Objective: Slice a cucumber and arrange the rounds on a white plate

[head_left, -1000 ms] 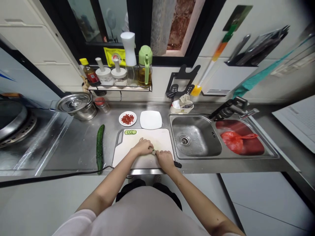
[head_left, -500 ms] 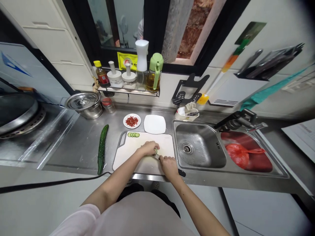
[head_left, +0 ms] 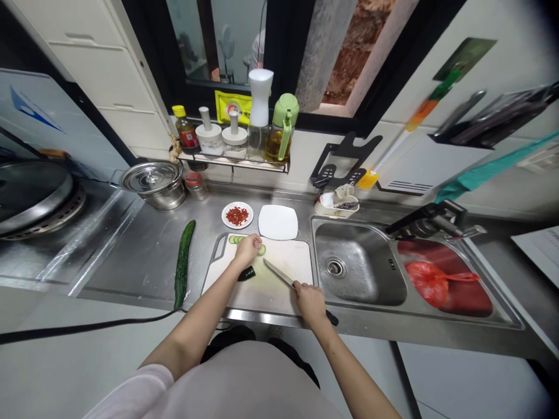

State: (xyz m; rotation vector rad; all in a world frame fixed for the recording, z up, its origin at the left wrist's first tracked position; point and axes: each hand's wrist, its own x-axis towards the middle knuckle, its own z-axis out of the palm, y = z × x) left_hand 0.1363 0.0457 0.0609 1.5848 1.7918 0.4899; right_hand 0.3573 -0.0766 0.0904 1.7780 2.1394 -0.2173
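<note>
My left hand (head_left: 248, 249) is closed on a cucumber slice (head_left: 262, 249) over the upper part of the white cutting board (head_left: 283, 297). Partly behind that hand, a few more cucumber slices (head_left: 236, 239) overlap at the board's top left. A dark green piece of cucumber (head_left: 247, 273) lies just below my left hand, its left end covered by my wrist. In my right hand (head_left: 309, 299) is a knife (head_left: 280, 273), its blade pointing up and left above the board. A whole cucumber (head_left: 183, 265) rests on the counter left of the board.
Behind the board stand a plate of chopped red pieces (head_left: 237, 216) and a white square plate (head_left: 278, 222). To the right is a steel sink (head_left: 358, 265); a red bag (head_left: 430, 282) sits in its second basin. A lidded pot (head_left: 159, 186) stands back left.
My left hand has moved up and left with a slice, uncovering the dark cucumber piece. The knife has come away from the cucumber, moving slightly right.
</note>
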